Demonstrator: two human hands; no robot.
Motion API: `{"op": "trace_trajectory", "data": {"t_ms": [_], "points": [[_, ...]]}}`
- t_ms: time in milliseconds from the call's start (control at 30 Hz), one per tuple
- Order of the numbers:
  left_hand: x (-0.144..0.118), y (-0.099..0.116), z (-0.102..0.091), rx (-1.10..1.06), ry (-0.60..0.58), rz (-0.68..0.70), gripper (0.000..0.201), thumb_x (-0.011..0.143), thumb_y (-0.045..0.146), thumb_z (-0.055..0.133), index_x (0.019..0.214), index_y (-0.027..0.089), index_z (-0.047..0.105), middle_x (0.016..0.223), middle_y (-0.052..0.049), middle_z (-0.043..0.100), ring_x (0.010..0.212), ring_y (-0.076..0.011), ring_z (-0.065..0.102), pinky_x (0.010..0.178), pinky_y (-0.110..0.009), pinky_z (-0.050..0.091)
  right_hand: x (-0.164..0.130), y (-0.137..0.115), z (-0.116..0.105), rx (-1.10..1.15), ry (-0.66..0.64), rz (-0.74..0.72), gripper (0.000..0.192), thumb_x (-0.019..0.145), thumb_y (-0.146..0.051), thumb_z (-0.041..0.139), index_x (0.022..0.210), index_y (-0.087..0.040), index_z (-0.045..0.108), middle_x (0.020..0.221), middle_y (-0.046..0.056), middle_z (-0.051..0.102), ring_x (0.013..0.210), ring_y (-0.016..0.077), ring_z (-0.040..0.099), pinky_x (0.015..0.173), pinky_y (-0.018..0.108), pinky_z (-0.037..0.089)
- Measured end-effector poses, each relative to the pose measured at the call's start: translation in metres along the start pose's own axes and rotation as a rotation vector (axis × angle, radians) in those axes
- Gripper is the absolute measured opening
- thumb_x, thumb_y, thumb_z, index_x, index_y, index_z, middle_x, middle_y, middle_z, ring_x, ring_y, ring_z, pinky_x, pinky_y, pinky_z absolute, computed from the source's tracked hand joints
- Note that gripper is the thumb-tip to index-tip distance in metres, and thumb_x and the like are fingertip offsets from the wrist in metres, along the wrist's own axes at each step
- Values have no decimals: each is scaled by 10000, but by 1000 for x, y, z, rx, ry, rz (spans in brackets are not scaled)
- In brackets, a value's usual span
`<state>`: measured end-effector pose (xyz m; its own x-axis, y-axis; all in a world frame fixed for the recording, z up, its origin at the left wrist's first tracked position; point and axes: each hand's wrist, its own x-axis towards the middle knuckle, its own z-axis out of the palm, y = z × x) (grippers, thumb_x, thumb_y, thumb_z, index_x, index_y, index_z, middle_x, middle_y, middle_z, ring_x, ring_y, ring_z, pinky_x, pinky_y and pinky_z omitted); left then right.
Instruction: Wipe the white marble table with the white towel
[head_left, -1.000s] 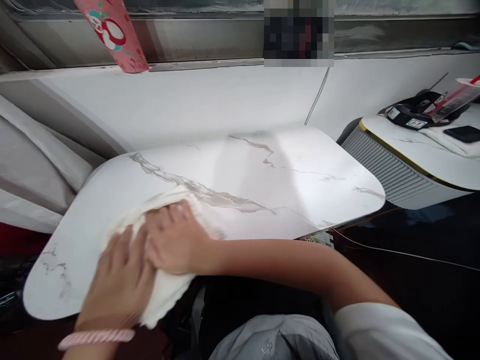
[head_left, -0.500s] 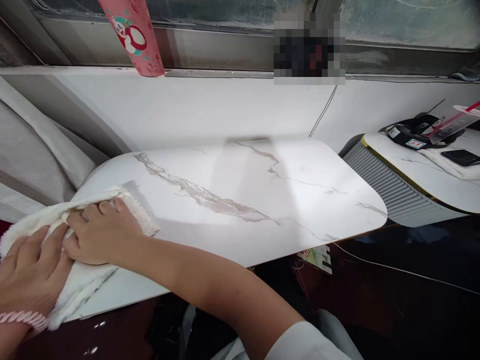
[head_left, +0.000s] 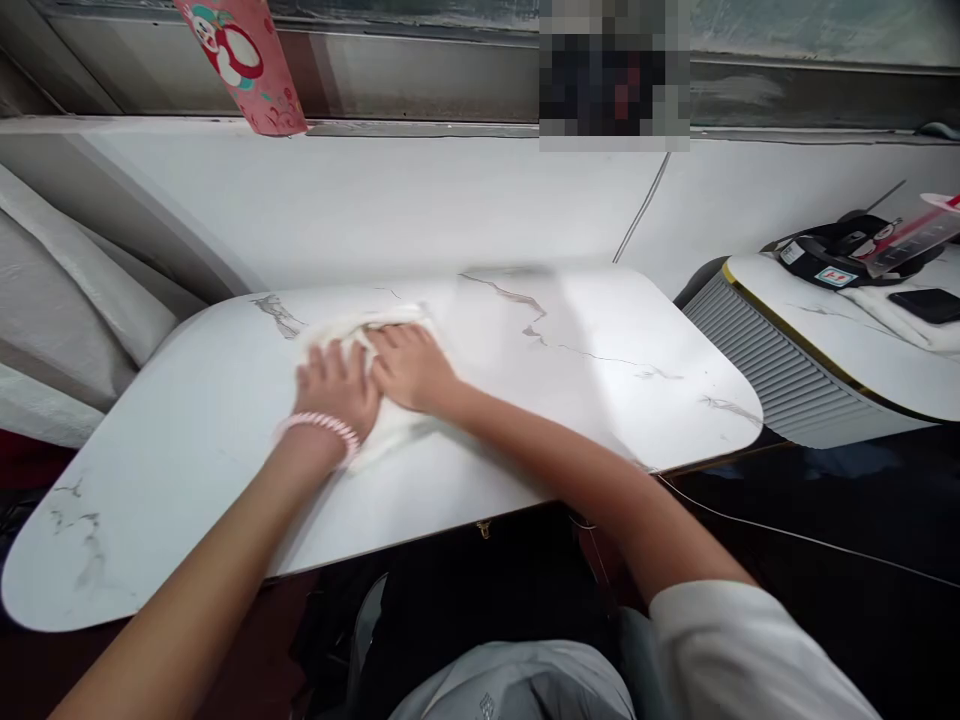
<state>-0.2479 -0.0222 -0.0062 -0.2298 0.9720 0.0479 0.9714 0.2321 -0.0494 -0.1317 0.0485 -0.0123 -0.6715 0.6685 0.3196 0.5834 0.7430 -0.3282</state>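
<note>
Both hands have slid the white cloth (head_left: 375, 385) from the table's (head_left: 187, 470) near-left edge toward its far middle. Left hand (head_left: 335, 385) and right hand (head_left: 411, 365) press flat on it, seemingly without gripping.

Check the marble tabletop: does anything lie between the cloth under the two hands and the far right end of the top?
Nothing visible does. The cloth lies under the left hand and right hand, and the tabletop beyond them shows only bare marble.
</note>
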Motion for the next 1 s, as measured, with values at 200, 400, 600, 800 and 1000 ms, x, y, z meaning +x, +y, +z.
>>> {"op": "trace_trajectory", "data": {"t_ms": [200, 400, 600, 800, 1000], "points": [[48, 173, -19, -217, -123, 140, 626, 995, 364, 208, 1586, 160, 234, 1681, -110, 141, 1553, -325, 70, 1226, -609, 139, -66, 139, -67, -121, 103, 260, 506, 950, -225, 365, 1409, -91, 529, 1424, 152, 569, 1302, 295, 497, 1144, 457, 336], [42, 307, -22, -322, -125, 416, 629, 992, 386, 256, 1585, 176, 249, 1681, -85, 166, 1556, -309, 74, 1245, -568, 119, -170, 227, -136, -215, 177, 455, 524, 947, -322, 335, 1394, -159, 555, 1434, 115, 577, 1336, 287, 502, 1143, 492, 370], [34, 360, -26, -402, -82, 580, 621, 996, 379, 262, 1567, 138, 297, 1662, -119, 234, 1551, -306, 116, 1251, -538, 131, -216, 267, -169, -257, 156, 614, 531, 943, -362, 323, 1405, -215, 539, 1464, 82, 555, 1375, 280, 475, 1151, 536, 351], [64, 337, -24, -333, -101, 540, 614, 1006, 413, 251, 1578, 191, 272, 1677, -119, 178, 1554, -279, 119, 1251, -514, 119, -172, 259, -156, -401, 106, 625, 528, 949, -281, 315, 1420, -152, 517, 1476, 135, 531, 1368, 288, 463, 1137, 498, 356], [89, 238, -24, -267, -128, 463, 610, 1006, 412, 247, 1586, 222, 237, 1685, -116, 135, 1554, -271, 111, 1247, -501, 123, -91, 193, -108, -403, 78, 528, 495, 960, -201, 332, 1398, -57, 512, 1377, 221, 579, 1280, 327, 508, 1084, 486, 370]]}}
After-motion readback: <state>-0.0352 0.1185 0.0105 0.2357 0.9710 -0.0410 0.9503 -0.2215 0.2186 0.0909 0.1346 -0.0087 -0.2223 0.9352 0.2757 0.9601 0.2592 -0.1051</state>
